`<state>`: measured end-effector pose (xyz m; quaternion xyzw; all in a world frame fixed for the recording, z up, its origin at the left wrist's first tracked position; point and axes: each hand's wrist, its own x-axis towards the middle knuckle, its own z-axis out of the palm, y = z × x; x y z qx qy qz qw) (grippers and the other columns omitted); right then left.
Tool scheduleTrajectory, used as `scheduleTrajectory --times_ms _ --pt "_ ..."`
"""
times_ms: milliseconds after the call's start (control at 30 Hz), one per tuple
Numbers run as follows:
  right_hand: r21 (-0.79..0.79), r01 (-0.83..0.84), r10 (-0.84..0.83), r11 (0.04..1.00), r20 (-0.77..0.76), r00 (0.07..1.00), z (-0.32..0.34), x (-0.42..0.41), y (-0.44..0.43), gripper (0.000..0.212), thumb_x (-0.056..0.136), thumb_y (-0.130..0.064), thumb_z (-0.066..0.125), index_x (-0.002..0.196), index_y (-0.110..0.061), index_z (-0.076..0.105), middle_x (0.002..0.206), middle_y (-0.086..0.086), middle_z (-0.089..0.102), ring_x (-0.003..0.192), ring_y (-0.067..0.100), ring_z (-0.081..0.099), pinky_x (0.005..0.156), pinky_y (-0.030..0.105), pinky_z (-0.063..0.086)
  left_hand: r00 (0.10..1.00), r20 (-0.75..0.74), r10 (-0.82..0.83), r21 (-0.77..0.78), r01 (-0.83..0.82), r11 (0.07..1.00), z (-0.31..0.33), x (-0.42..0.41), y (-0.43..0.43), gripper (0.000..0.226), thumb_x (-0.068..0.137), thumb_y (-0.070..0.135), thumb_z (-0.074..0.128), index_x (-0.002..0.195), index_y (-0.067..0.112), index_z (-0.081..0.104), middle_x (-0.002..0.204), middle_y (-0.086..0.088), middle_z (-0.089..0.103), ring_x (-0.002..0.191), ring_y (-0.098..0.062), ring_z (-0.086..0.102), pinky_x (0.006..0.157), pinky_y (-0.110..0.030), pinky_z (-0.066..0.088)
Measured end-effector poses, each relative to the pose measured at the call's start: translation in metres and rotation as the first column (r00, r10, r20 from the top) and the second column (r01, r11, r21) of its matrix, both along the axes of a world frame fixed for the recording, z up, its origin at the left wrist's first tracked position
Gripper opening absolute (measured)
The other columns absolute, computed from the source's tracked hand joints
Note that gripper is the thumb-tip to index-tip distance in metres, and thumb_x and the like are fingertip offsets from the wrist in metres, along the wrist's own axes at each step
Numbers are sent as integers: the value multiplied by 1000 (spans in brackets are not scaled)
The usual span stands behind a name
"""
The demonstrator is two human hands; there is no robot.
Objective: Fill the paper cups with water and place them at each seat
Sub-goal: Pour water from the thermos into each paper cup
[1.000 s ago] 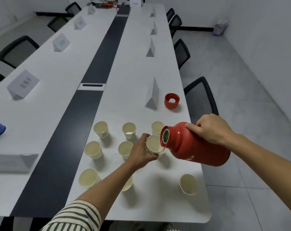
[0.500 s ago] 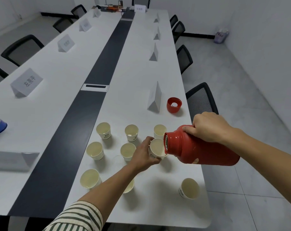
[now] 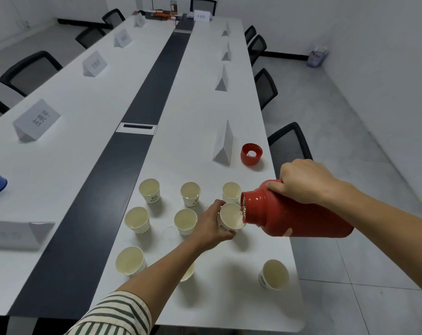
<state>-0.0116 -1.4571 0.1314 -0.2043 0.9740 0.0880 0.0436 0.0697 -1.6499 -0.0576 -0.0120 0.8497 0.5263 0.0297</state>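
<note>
– At the near right end of the surface (image 3: 195,146), head view: what do the hands hold?

– Noted: the left hand (image 3: 213,226) grips a paper cup (image 3: 230,218), fingers curled round its wall, the cup tipped toward the right. The right hand (image 3: 304,182) is clenched over the shoulder of a red flask (image 3: 294,218), which lies almost level above the surface, its mouth at the cup's rim.

– Is water running?

– Cannot tell; the mouth is too small to read.

– Other items?

– A far row of three cups (image 3: 190,194) stands upright just beyond the held one. Two middle cups (image 3: 137,220) stand left of the hand, a near-left cup (image 3: 130,261) closer in. One hidden cup (image 3: 187,272) shows partly under the left forearm. A lone cup (image 3: 274,274) stands near the right edge. The red cap (image 3: 251,153) rests mouth-up just beside a folded name card (image 3: 223,146), well apart from the flask.
</note>
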Motion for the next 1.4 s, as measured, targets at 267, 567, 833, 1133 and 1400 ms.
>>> scheduleTrajectory --times_ms 267,567,833,1133,1400 --pt "4 6 -6 1000 0 1000 5 2 1 61 91 -65 47 54 -17 41 56 -1 48 53 15 45 51 28 30 1000 2 0 0 0 1000 -1 1 1 61 60 25 81 110 29 47 99 11 60 85 -7 56 69 -22 47" --pt "0 3 -3 1000 -1 1000 5 1 1 61 90 -67 47 55 -17 45 58 0 51 55 16 50 57 31 39 1000 -1 -5 -2 5 1000 0 3 2 62 60 25 81 112 28 47 101 10 61 87 -10 57 70 -23 48" --pt "5 4 -4 1000 -16 1000 8 4 1 61 90 -67 47 56 -17 44 59 -1 50 55 15 46 53 29 31 1000 11 -3 9 2 1000 0 4 3 62 61 20 83 111 28 47 99 11 61 85 -4 57 68 -19 49" --pt "9 6 -6 1000 -12 1000 9 6 0 60 90 -67 48 56 -18 44 59 -1 50 55 14 47 52 28 30 1000 10 -2 10 2 1000 0 6 3 64 61 20 84 113 27 47 101 12 60 88 -4 58 72 -24 51" --pt "4 11 -11 1000 -15 1000 12 7 -2 60 90 -67 48 56 -17 41 60 -1 49 55 14 45 55 30 32 1000 10 -7 3 7 1000 1 7 3 64 62 21 84 113 28 46 101 11 60 88 -5 57 72 -24 50"
